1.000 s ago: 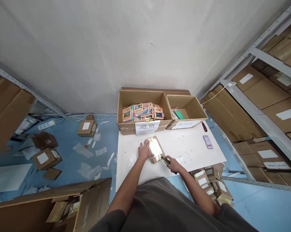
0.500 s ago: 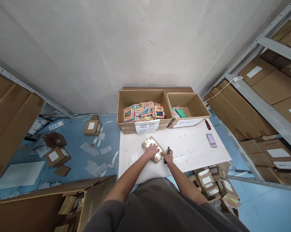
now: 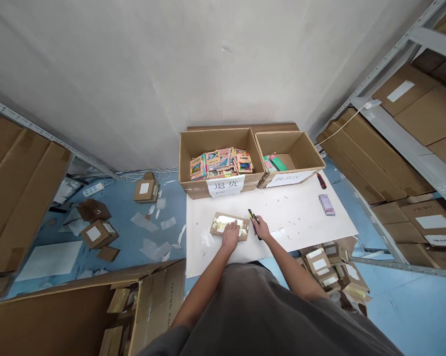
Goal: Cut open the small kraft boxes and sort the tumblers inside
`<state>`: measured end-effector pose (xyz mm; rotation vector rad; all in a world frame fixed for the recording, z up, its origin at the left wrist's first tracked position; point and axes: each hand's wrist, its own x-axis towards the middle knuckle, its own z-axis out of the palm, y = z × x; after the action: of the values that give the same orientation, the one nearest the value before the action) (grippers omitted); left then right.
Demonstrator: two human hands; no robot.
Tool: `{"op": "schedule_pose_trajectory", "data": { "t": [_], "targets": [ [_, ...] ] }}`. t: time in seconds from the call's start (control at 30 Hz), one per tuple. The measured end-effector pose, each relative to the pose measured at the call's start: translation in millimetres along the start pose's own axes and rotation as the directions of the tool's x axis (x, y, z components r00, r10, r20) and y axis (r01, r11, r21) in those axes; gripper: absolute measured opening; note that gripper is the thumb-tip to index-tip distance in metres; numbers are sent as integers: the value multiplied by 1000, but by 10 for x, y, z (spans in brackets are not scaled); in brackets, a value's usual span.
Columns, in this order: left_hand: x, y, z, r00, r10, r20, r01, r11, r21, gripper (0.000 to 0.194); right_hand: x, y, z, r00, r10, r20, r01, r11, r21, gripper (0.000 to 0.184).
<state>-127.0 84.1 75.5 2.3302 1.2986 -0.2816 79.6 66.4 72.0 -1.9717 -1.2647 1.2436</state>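
Brown cardboard parcel (image 3: 219, 228), taped and white-labelled, lying flat on the white table (image 3: 330, 232), left of its middle, near side of the large carton (image 3: 193, 189). Left hand (image 3: 230, 236): fingers extended over the parcel's top, pressing rather than clasping. Right hand (image 3: 261, 229): closed round a black-and-yellow knife (image 3: 253, 216), held just right of the parcel, its tip pointing far and a little left; whether the blade is out cannot be told. Hazards, by judgement: a cut to the left fingers, should the knife slip along the tape; damaged contents, should a blade go too deep; a skidding or turning parcel, should the flat hand press unevenly. Edges: near table edge close to the parcel and both wrists; left edge a short way past the clear wrap (image 3: 207, 240); far side bounded by the large carton and the small carton (image 3: 306, 152). Open room: widest to the right of the knife, scattered with small scraps, as far as the red tool (image 3: 321, 181) and a blurred purple item (image 3: 326, 205). Beyond the near right edge, lower down: piled parcels (image 3: 322, 269).
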Motion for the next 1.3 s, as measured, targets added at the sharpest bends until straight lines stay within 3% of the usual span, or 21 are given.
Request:
{"op": "schedule_pose_trajectory", "data": {
  "t": [0.13,0.27,0.4,0.57,0.73,1.0,1.2,1.3],
  "targets": [
    [13,-3,-37,1000,-2,-22,2,1000,-29,70,-248,99,-298,945,-71,319,128,978,-163,32],
    [12,7,-78,1000,-20,1,20,999,-39,77,-253,32,-441,947,-63,314,217,849,-483,26],
    [21,26,-109,999,-38,20,39,998,-40,85,-173,-33,-531,925,-48,376,280,755,-593,23],
    [37,22,-124,997,-62,38,64,997,-37,88,-272,97,-496,951,-83,298,216,868,-447,15],
    [26,13,-148,997,-66,33,68,997,-38,86,-443,248,-341,960,24,280,25,985,-171,24],
    [-10,30,-245,998,-66,4,66,997,-39,84,-686,492,-31,950,74,303,-89,995,37,36],
    [-44,-62,-263,995,-18,-98,8,995,-97,53,-896,616,90,985,120,123,-134,984,121,40],
    [12,-178,-266,988,-64,-140,52,995,-86,63,-928,561,43,987,152,47,-158,975,159,42]
  ]
}}
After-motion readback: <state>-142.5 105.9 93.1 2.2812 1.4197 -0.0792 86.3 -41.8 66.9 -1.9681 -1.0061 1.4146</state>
